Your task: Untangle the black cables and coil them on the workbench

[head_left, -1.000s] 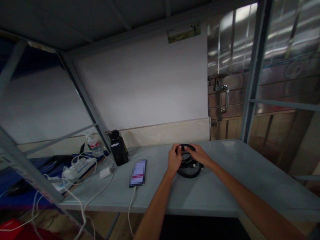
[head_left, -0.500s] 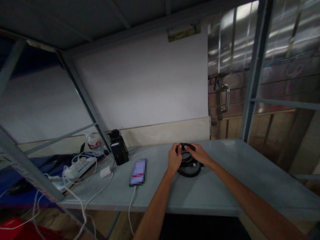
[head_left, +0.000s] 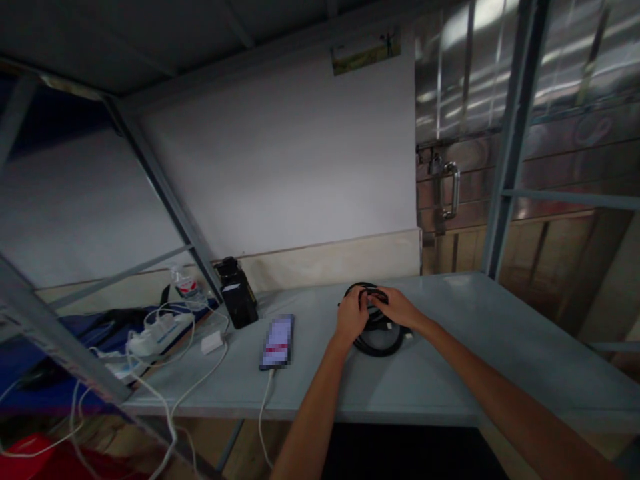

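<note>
A coiled black cable (head_left: 379, 350) lies on the grey tabletop (head_left: 440, 373), its loops spread under and between my hands. My left hand (head_left: 353, 312) is closed on the left side of the upper loops, fingers bent inward. From the right, my right hand (head_left: 396, 307) pinches the same coil, its fingertips close to those of the left. Pale metal-looking connector ends (head_left: 409, 335) show at the coil's right side. The fingers partly cover the upper loops.
Left of my hands lies a phone (head_left: 278, 341) with a white cable plugged in. A black bottle-shaped object (head_left: 237, 293) stands behind it. Further left are a white charger (head_left: 212, 342), a power strip (head_left: 160, 333) and trailing white cords. Metal posts (head_left: 510, 147) frame the table.
Both hands stay on the coil and have shifted slightly, with the fingertips closer together. The upper loops now spread a little further left. The camera view has moved slightly.
</note>
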`<state>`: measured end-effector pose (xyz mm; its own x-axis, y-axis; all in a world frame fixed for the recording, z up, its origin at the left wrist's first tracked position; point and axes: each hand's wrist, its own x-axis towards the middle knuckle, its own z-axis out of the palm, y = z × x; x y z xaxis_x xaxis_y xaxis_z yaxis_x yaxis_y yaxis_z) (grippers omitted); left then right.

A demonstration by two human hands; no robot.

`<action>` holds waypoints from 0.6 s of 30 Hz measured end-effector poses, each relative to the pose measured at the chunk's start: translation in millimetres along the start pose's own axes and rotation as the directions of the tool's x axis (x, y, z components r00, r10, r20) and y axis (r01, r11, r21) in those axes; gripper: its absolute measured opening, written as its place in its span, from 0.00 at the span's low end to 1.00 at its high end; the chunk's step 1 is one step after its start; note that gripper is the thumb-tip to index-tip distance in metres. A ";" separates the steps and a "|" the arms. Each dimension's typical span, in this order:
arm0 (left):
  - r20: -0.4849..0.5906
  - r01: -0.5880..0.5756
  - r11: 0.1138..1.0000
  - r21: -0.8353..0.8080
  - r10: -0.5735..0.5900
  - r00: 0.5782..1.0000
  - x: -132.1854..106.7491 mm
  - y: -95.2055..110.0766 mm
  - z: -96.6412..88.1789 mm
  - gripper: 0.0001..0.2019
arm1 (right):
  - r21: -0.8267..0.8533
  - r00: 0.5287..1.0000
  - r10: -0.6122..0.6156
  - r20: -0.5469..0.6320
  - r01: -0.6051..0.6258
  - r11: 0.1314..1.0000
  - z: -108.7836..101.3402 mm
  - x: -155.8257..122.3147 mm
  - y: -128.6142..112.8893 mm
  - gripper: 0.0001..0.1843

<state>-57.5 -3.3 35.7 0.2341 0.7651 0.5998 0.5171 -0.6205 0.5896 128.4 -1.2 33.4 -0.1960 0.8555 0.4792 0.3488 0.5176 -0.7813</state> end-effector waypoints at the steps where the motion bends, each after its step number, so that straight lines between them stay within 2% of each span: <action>1: 0.013 -0.014 1.000 0.017 0.014 1.000 -0.4 -0.1 0.1 0.09 | 0.014 1.000 -0.002 0.012 0.001 1.000 0.5 -0.4 0.2 0.19; 6: 0.026 -0.021 0.999 0.030 0.020 0.999 -0.4 -0.4 -0.3 0.10 | 0.023 1.000 -0.001 0.022 0.000 1.000 1.5 -2.1 -1.4 0.19; 12: 0.024 -0.037 0.998 -0.058 0.038 0.999 2.0 1.7 -0.3 0.11 | 0.025 0.998 -0.003 -0.062 0.004 1.000 0.7 -0.2 -7.5 0.20; 15: 0.009 -0.056 0.995 -0.082 0.057 0.998 2.4 3.9 -0.7 0.11 | 0.130 0.991 0.122 -0.055 -0.114 0.985 -0.1 0.0 -10.8 0.24; 18: -0.004 -0.051 0.994 -0.101 0.051 0.999 2.3 5.7 -1.6 0.10 | 0.268 0.948 0.317 0.015 -0.309 0.912 -0.4 -2.4 -13.6 0.30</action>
<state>-55.3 -5.4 41.3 0.2572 0.7320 0.6309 0.4187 -0.6728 0.6099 124.5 -10.3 43.0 -0.0891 0.9755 0.2009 0.1330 0.2116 -0.9683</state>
